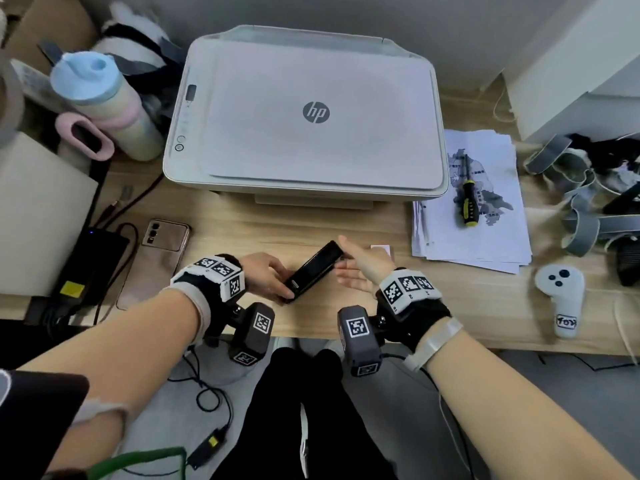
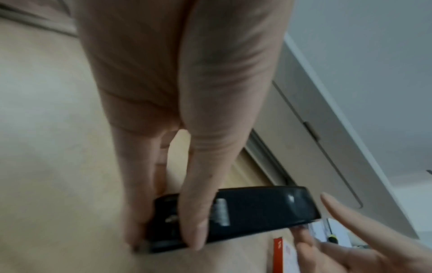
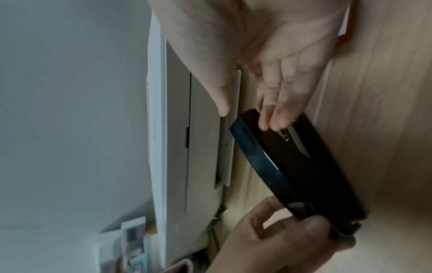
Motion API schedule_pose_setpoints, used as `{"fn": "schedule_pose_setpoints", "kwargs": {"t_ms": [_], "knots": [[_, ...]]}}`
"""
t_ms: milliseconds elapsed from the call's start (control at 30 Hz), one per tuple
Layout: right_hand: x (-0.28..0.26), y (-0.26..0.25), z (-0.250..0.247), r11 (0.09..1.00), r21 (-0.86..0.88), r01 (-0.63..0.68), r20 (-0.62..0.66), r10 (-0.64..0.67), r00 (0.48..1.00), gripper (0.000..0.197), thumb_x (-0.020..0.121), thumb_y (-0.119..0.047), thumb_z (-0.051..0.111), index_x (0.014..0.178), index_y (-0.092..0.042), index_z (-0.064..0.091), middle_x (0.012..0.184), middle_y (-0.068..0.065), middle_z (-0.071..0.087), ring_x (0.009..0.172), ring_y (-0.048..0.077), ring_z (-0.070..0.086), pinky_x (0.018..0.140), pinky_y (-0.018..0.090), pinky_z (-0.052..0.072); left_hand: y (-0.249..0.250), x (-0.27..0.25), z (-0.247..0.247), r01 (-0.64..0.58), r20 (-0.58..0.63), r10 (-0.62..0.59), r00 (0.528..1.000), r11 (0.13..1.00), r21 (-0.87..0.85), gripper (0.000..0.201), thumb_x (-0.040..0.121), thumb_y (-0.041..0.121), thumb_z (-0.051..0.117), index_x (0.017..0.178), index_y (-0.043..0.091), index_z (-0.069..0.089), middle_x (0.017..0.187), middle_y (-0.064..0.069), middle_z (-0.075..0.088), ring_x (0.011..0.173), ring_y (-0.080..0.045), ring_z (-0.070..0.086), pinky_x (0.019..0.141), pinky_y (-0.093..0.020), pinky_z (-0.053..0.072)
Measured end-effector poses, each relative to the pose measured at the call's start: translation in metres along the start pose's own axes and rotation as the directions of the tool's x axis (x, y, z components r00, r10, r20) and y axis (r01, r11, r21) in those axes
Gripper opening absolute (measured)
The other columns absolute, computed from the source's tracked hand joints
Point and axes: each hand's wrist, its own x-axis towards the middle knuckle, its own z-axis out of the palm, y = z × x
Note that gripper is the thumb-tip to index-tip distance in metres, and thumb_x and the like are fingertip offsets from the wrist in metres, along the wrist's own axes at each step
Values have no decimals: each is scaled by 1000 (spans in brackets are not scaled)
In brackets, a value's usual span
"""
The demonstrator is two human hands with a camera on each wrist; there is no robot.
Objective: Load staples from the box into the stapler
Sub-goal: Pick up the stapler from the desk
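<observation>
The black stapler (image 1: pixel 311 268) lies slanted just above the wooden desk (image 1: pixel 242 223), in front of the printer. My left hand (image 1: pixel 285 285) grips its near, hinged end between thumb and fingers (image 2: pixel 196 230). My right hand (image 1: pixel 349 265) is at the far front end, its fingers nearly straight, fingertips (image 3: pixel 268 123) touching the stapler (image 3: pixel 292 162) and thumb held apart above. The stapler (image 2: pixel 264 208) looks closed. A small white and red staple box (image 1: pixel 382 250) sits on the desk just behind my right hand, partly hidden by it, and its red edge (image 2: pixel 279 254) shows in the left wrist view.
A white printer (image 1: pixel 311 116) fills the desk behind the stapler. A phone (image 1: pixel 156 258) and a black power brick (image 1: pixel 90 261) lie to the left. Papers with a screwdriver (image 1: pixel 467 202) and a white controller (image 1: pixel 561 299) lie to the right. A bottle (image 1: pixel 104 105) stands back left.
</observation>
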Motion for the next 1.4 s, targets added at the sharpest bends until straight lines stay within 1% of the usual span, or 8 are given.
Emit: {"fn": "schedule_pose_setpoints", "kwargs": {"t_ms": [67,300,433,600,900,1067,1233,1400], "knots": [[0,6,0,994,-105,-13,-4,13,1000,36,82,-44,60,95,-11,57,88,8,63,70,15,59,61,25,56,-12,7,4,-19,-27,19,999,1000,-15,49,51,16,89,91,7,61,92,-18,71,77,-28,72,81,-38,59],[0,25,17,990,-135,-36,62,45,997,60,78,-46,64,121,-6,51,112,13,62,80,20,63,65,29,57,-25,10,-3,-125,-13,124,992,987,-103,19,75,1,74,73,16,62,80,-11,64,69,-21,61,85,-36,54],[5,30,23,992,-34,-118,69,120,990,87,71,-49,69,138,-8,30,137,16,45,105,28,61,73,37,59,-24,11,-2,-187,-17,186,982,982,-17,20,78,-4,69,80,14,60,82,-8,62,54,-6,64,58,-15,57],[9,35,27,984,-12,-180,164,179,970,59,68,-59,66,105,-14,55,122,12,58,101,23,61,77,35,57,-22,12,5,-232,-48,233,971,972,20,24,80,-9,64,97,6,56,87,-8,57,65,-14,62,54,-14,54],[12,35,25,982,-59,-181,181,189,965,57,67,-62,64,96,-13,57,113,12,65,101,22,64,81,32,56,-19,16,5,-307,-32,327,945,915,261,29,78,-1,66,97,14,51,102,-8,56,97,-20,54,86,-28,44],[7,31,28,983,-54,-174,168,181,969,62,71,-59,63,108,-11,55,99,8,62,89,19,63,79,32,56,-19,8,4,-244,-5,245,969,964,108,26,82,-5,61,98,13,50,102,-7,55,83,-23,61,59,-17,56],[4,24,17,988,-52,-146,172,153,973,53,73,-48,67,108,-11,54,119,14,59,102,24,61,84,36,55,-7,-12,-14,-107,164,68,984,963,246,68,79,9,70,137,23,37,118,-4,58,94,-16,60,69,-23,52],[7,15,-6,994,-19,-111,95,112,989,73,65,-61,67,115,-10,52,111,10,66,91,18,67,70,32,59,24,-5,4,-229,120,204,971,939,256,92,73,23,78,146,19,22,138,-14,47,116,-25,54,97,-31,46]]}}
